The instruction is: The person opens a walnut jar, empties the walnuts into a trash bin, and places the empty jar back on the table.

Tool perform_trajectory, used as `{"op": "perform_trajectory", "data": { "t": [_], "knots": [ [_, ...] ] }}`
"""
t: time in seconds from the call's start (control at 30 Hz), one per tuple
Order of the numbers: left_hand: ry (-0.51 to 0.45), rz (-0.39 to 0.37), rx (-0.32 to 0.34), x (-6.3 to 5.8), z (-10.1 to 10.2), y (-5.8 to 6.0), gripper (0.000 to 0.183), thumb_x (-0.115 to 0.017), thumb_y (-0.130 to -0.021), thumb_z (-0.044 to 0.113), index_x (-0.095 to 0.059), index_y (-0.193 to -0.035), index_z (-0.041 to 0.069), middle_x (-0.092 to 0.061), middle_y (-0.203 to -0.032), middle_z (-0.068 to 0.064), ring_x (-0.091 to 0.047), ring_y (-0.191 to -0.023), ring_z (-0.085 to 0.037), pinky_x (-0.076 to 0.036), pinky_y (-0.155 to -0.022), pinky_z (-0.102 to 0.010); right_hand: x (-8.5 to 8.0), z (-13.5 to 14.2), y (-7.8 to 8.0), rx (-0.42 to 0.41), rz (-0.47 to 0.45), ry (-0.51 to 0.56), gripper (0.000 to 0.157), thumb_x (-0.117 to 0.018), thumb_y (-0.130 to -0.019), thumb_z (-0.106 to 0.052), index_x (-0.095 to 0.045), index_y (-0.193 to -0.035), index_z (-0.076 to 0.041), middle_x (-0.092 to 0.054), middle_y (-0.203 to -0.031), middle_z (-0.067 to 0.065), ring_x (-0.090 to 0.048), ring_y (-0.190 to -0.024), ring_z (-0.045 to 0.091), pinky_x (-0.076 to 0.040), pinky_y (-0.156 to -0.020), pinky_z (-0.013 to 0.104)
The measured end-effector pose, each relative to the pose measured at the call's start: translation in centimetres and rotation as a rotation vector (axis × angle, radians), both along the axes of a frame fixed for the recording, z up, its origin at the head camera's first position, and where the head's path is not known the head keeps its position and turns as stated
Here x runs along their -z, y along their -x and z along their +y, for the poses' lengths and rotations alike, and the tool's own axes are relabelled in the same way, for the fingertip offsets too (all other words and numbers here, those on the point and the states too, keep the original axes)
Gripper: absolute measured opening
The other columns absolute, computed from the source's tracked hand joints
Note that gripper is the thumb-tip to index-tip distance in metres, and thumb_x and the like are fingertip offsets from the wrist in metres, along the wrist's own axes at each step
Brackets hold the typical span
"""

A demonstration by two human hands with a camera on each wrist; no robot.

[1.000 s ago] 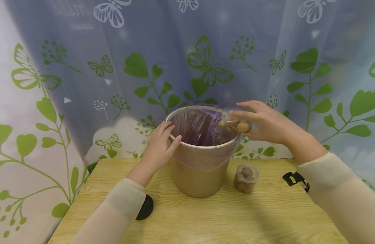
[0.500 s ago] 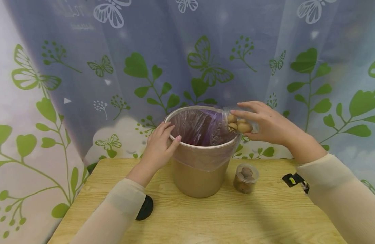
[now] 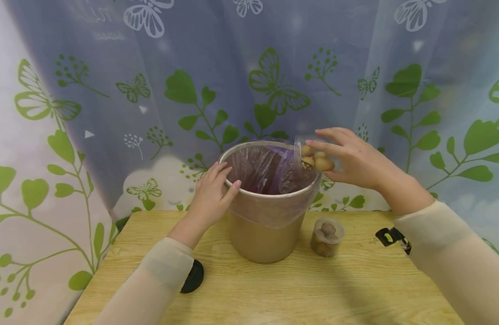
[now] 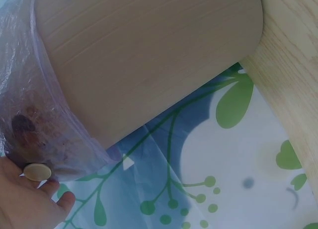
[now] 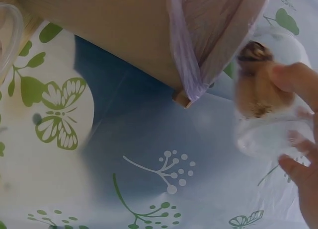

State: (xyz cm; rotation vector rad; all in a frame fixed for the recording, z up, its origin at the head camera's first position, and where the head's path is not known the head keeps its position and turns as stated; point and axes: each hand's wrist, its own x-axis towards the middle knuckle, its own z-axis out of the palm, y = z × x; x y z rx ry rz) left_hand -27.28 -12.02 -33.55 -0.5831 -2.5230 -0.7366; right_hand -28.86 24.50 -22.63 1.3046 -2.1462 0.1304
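My left hand [image 3: 210, 194] rests on the left rim of a tan trash can [image 3: 267, 243], its fingers lying over the edge and the thumb along the front of the rim. Over the can's opening, at its right rim, my right hand [image 3: 355, 158] holds a clear plastic jar [image 3: 298, 146] tipped on its side, mouth toward the can. Inside the jar are several round tan nuts [image 3: 323, 161], one of them broken; the right wrist view shows the nuts [image 5: 263, 92] behind the jar's wall. A translucent purple bag [image 3: 253, 164] lines the can and folds over its outside.
A second clear jar [image 3: 327, 238] with brown round pieces stands upright on the wooden table [image 3: 249, 293], right of the can. A black round object [image 3: 194, 276] lies partly under the left sleeve. A curtain [image 3: 217, 45] with leaf and butterfly prints hangs behind.
The nuts have slid back from the jar's mouth toward its bottom, and the right hand has raised the jar slightly. The left hand and can have stayed in place.
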Motion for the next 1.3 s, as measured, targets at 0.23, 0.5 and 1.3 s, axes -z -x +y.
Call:
{"op": "perform_trajectory", "data": {
  "t": [0.23, 0.5, 1.3],
  "knots": [
    [-0.002, -0.004, 0.004, -0.1, 0.0, 0.0, 0.074, -0.030, -0.105, 0.060, -0.043, -0.150, 0.002, -0.031, -0.160, -0.012, -0.018, -0.151, -0.031, -0.017, -0.117, -0.058, -0.3, 0.3, -0.4, 0.046, -0.100, -0.052, 0.077, -0.087, -0.071, -0.004, -0.056, -0.142, -0.011, -0.045, -0.146, 0.022, -0.042, -0.130, 0.046, -0.041, -0.097, 0.063],
    [0.004, -0.016, -0.003, -0.1, 0.0, -0.1, 0.072, -0.032, -0.105, 0.057, -0.042, -0.150, 0.003, -0.031, -0.160, -0.012, -0.019, -0.151, -0.032, -0.018, -0.117, -0.059, 0.1, 0.7, -0.5, 0.097, -0.163, -0.076, 0.078, -0.086, -0.076, -0.008, -0.053, -0.146, -0.016, -0.043, -0.149, 0.021, -0.040, -0.133, 0.044, -0.039, -0.100, 0.062],
    [0.010, -0.032, 0.000, -0.1, 0.1, -0.1, 0.073, -0.031, -0.105, 0.058, -0.041, -0.150, 0.002, -0.029, -0.161, -0.012, -0.016, -0.151, -0.032, -0.016, -0.117, -0.060, -1.2, -0.1, -0.3, 0.091, -0.049, -0.040, 0.082, -0.088, -0.074, -0.005, -0.052, -0.146, -0.017, -0.043, -0.148, 0.023, -0.039, -0.134, 0.047, -0.040, -0.099, 0.064]
  ]
}}
